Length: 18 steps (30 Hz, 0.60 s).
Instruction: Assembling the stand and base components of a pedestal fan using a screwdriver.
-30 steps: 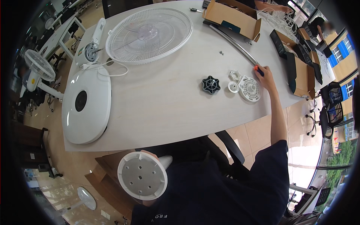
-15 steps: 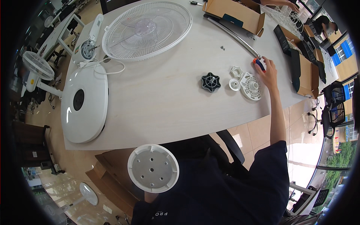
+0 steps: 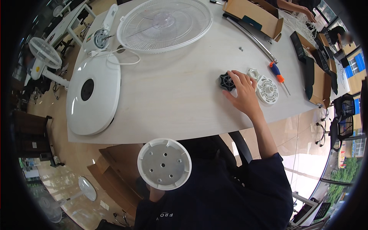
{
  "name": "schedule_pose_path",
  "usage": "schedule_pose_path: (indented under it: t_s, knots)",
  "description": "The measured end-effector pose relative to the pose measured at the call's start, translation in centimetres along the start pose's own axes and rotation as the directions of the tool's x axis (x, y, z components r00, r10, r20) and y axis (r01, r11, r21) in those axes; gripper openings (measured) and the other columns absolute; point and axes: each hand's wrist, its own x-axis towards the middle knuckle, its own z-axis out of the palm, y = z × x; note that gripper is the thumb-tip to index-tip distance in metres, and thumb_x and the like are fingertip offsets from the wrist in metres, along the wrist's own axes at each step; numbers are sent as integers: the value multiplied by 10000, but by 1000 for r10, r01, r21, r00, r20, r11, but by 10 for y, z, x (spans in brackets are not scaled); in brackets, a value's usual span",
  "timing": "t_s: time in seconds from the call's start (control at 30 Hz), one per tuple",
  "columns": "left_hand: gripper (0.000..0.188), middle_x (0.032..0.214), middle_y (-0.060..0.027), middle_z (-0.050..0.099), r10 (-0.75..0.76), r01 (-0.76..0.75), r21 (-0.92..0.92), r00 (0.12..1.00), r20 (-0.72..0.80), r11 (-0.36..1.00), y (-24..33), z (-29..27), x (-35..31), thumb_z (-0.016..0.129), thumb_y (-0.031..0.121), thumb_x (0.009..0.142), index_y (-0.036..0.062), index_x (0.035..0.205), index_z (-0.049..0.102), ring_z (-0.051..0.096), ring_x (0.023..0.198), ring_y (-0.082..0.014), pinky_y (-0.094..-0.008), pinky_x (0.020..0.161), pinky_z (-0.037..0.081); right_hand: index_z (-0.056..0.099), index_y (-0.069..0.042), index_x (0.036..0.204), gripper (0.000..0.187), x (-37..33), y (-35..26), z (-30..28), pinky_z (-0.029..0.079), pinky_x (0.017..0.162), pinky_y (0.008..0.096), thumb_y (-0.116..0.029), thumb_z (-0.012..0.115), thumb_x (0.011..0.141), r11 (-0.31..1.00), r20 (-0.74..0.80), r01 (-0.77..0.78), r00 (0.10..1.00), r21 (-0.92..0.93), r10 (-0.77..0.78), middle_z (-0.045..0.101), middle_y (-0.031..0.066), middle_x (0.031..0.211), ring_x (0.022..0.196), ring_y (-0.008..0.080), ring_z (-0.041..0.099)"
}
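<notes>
My right hand (image 3: pixel 245 94) is over the table with fingers apart. Its fingertips and thumb are at the edges of a black star-shaped knob (image 3: pixel 227 82); whether they touch it cannot be told. Beside the hand lie a round white slotted plastic part (image 3: pixel 267 91) and a small white ring nut (image 3: pixel 253 73). A screwdriver (image 3: pixel 276 71) with a blue and orange handle rests to their right. In front of my body is a round white part (image 3: pixel 164 165) with a grey holed face. My left hand is hidden beneath it; only some skin (image 3: pixel 156 195) shows.
A fan grille (image 3: pixel 165 27) with clear blades, a fan motor unit (image 3: pixel 99 38) and a white base (image 3: pixel 101 111) occupy the table's left side. A metal tube (image 3: pixel 255 40), small screws (image 3: pixel 240 48) and cardboard boxes (image 3: pixel 249 13) are at the right. Another person's hand (image 3: pixel 303 11) is beyond.
My right hand has let go of the screwdriver, which now lies on the table, and has moved left to the black knob. The view has shifted slightly.
</notes>
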Motion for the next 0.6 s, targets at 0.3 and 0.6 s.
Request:
schedule_pose_path:
  t_s: [0.3,0.6]
  knots:
    - [723,1296,-211,608,322,-333,114,941,103,936,42,15,38,645,550,1007,-38,1395,485,719,1002,-351,-497,788,633,529,-36,1498,759,26,-6,46,477,1071,466,-122,860,821,952,2,-53,998,302,55,614,137,1404,1294,354,570]
    - [648,1019,-52,503,421,-470,-125,860,-289,874,63,40,66,732,575,832,114,1210,480,537,883,-208,-434,838,479,581,-1,1436,684,37,-22,64,520,1025,421,-112,865,824,886,89,-94,994,454,59,603,158,1395,1233,307,608]
